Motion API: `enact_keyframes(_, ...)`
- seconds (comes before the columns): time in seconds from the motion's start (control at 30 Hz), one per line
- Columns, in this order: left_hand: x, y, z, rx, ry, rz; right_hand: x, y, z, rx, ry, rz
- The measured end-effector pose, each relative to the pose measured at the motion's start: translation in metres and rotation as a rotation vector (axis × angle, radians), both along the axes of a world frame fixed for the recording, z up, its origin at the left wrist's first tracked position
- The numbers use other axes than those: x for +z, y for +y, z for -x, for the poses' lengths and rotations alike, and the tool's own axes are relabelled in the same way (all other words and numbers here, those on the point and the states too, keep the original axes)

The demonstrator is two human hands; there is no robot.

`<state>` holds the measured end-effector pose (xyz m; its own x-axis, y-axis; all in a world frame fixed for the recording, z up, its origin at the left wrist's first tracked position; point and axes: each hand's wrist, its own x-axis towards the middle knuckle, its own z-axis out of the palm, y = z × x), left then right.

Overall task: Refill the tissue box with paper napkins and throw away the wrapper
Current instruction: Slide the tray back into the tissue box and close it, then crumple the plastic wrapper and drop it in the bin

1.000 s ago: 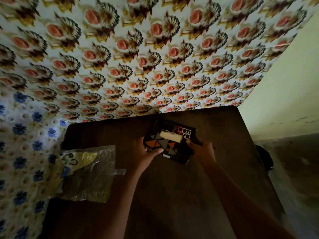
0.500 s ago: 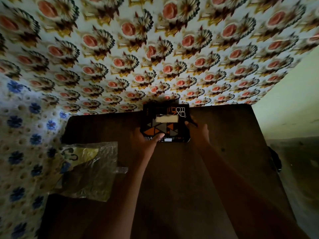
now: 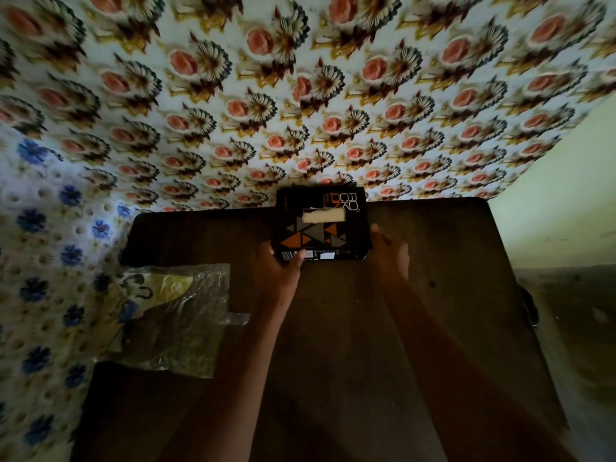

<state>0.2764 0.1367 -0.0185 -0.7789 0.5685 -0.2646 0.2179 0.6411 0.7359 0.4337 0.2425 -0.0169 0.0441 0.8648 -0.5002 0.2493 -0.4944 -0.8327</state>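
A black tissue box (image 3: 321, 225) with orange and grey triangles sits at the far edge of the dark table (image 3: 433, 295), against the patterned wall. White napkins (image 3: 323, 215) show through its top slot. My left hand (image 3: 281, 271) grips the box's near left corner, thumb on its front face. Touching the box's right side is my right hand (image 3: 388, 253), fingers curled around the edge. The crumpled clear plastic wrapper (image 3: 176, 315) with yellow print lies on the table's left side, apart from both hands.
Flowered wallpaper (image 3: 300, 95) rises directly behind the table. A blue-flowered cloth (image 3: 43, 261) hangs at the left. On the right the table edge drops to a dim floor, with a dark round object (image 3: 530, 308) beside it.
Both hands have pushed the tissue box away from me, from the middle of the table to its far edge by the wall. The wrapper has not moved.
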Motion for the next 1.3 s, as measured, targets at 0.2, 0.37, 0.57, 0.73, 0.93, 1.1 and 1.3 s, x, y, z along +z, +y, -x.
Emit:
enact_keyframes(0.2,0.014,-0.064,-0.009,0.077,-0.009,-0.166,0.012,-0.067,0.003,-0.132,0.001,0.111)
enact_keyframes(0.37,0.010,-0.129,-0.004,0.071,0.126,-0.166,0.004,-0.117,0.024,0.040,0.046,0.107)
enact_keyframes(0.57,0.006,-0.194,0.030,0.217,0.231,0.041,0.006,-0.150,0.086,0.357,0.120,0.081)
enact_keyframes(0.73,-0.004,-0.217,0.065,0.543,-0.001,0.054,0.006,-0.155,0.155,0.623,0.000,-0.031)
enact_keyframes(0.93,-0.022,-0.238,0.114,0.654,-0.130,-0.005,-0.009,-0.158,0.227,0.946,-0.314,-0.361)
enact_keyframes(1.1,-0.034,-0.239,0.130,0.751,-0.103,-0.072,-0.015,-0.153,0.270,1.219,-0.512,-0.428)
enact_keyframes(1.3,-0.056,-0.244,0.132,0.807,-0.405,-0.266,-0.034,-0.153,0.262,1.224,-0.574,-0.339)
